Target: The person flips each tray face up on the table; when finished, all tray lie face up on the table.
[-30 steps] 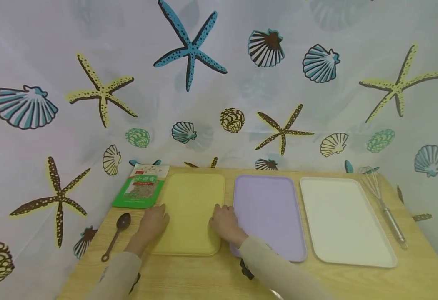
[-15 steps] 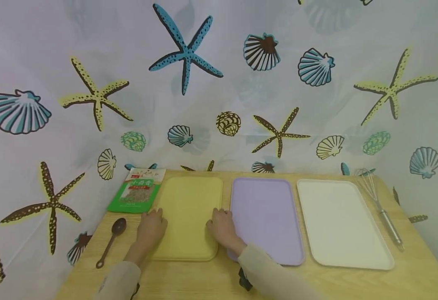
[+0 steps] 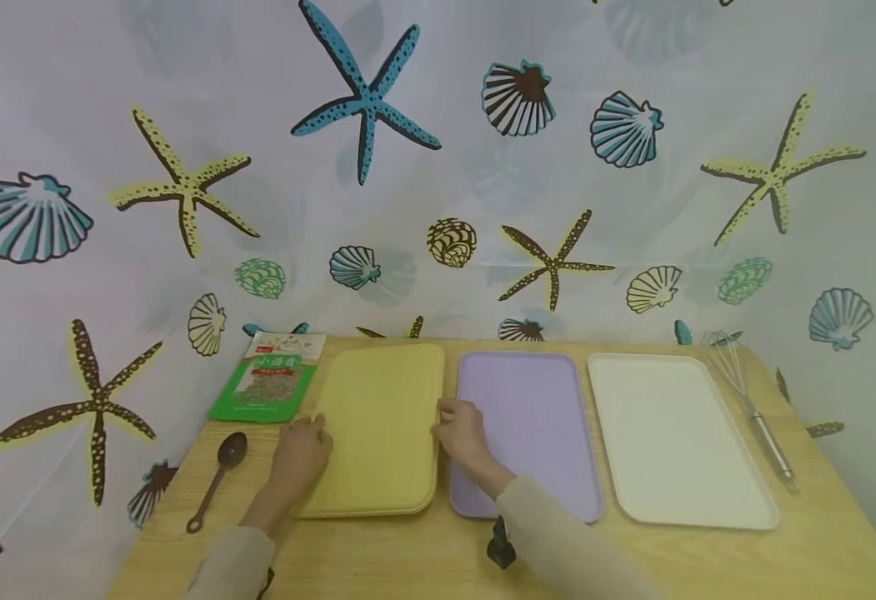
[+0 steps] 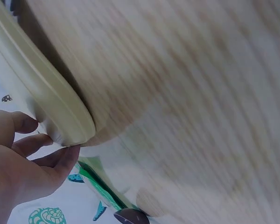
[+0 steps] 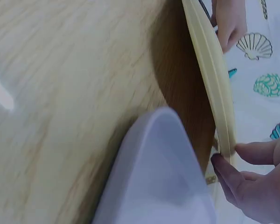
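Observation:
A yellow tray [image 3: 377, 433] lies at the left of the row of trays, its right side tipped up off the wooden table. My right hand [image 3: 463, 433] pinches that raised right edge, thumb above and fingertips below, as the right wrist view of the hand [image 5: 261, 182] shows. On the tray's left edge my left hand [image 3: 301, 454] holds the rim between thumb and fingers, with the fingertips [image 4: 72, 154] at the underside. A lilac tray [image 3: 520, 425] sits right beside it, partly behind my right wrist.
A green-and-white seed packet [image 3: 268, 379] and a brown spoon [image 3: 231, 450] lie left of the yellow tray. At the right are a white tray [image 3: 678, 442] and a metal whisk [image 3: 763, 433]. A patterned curtain [image 3: 438, 167] stands behind the table [image 3: 362, 558].
My right hand has moved a little right and up, and the yellow tray's right side has risen with it. The left hand stays at the left edge. The head view has shifted slightly.

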Available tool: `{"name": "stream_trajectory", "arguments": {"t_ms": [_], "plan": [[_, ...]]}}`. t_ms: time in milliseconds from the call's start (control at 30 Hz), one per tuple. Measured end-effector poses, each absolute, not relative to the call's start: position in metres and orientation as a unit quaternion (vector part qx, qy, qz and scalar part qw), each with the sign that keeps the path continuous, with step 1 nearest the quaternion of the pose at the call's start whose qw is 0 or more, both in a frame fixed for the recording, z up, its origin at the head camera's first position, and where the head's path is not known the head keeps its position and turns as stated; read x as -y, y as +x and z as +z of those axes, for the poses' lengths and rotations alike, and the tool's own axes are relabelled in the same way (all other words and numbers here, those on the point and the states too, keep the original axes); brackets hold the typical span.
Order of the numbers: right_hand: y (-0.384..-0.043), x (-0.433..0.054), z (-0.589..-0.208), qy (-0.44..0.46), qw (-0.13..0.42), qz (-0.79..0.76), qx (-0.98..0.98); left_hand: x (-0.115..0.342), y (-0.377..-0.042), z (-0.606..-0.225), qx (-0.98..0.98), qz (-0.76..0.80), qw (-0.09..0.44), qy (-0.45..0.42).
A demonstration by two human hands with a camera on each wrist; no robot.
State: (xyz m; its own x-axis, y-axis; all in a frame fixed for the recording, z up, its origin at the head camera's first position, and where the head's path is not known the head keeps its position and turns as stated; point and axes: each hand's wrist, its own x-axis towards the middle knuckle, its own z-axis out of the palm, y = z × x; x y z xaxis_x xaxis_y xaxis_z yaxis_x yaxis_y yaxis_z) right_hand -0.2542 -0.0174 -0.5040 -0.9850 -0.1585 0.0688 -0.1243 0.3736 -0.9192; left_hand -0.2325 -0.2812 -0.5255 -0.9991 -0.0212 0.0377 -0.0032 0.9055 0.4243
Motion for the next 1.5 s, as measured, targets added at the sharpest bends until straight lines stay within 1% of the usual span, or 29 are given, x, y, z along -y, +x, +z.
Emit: {"name": "stream_trajectory", "arguments": {"t_ms": [167, 367, 567, 700, 867, 1067, 1300, 1500], "plan": [[-0.259, 0.011, -0.507, -0.064, 0.041, -0.559, -0.825, 0.278, -0.226, -0.519, 0.974, -0.224, 0.019, 0.003], [-0.263, 0.005, -0.498, -0.057, 0.088, -0.564, -0.819, 0.275, -0.220, -0.518, 0.969, -0.247, 0.015, -0.015], [-0.268, 0.000, -0.484, -0.060, 0.129, -0.584, -0.799, 0.278, -0.215, -0.516, 0.961, -0.275, -0.019, -0.033], [-0.270, -0.001, -0.477, -0.060, 0.148, -0.608, -0.778, 0.278, -0.205, -0.510, 0.960, -0.272, -0.049, -0.050], [-0.269, -0.003, -0.467, -0.058, 0.157, -0.627, -0.761, 0.275, -0.188, -0.500, 0.960, -0.260, -0.081, -0.071], [-0.269, -0.004, -0.456, -0.060, 0.160, -0.635, -0.753, 0.276, -0.172, -0.494, 0.952, -0.270, -0.107, -0.093], [-0.269, -0.006, -0.447, -0.055, 0.155, -0.632, -0.757, 0.279, -0.164, -0.497, 0.947, -0.280, -0.095, -0.125], [-0.267, -0.004, -0.438, -0.075, 0.155, -0.630, -0.757, 0.277, -0.162, -0.497, 0.950, -0.269, -0.107, -0.121]]}}
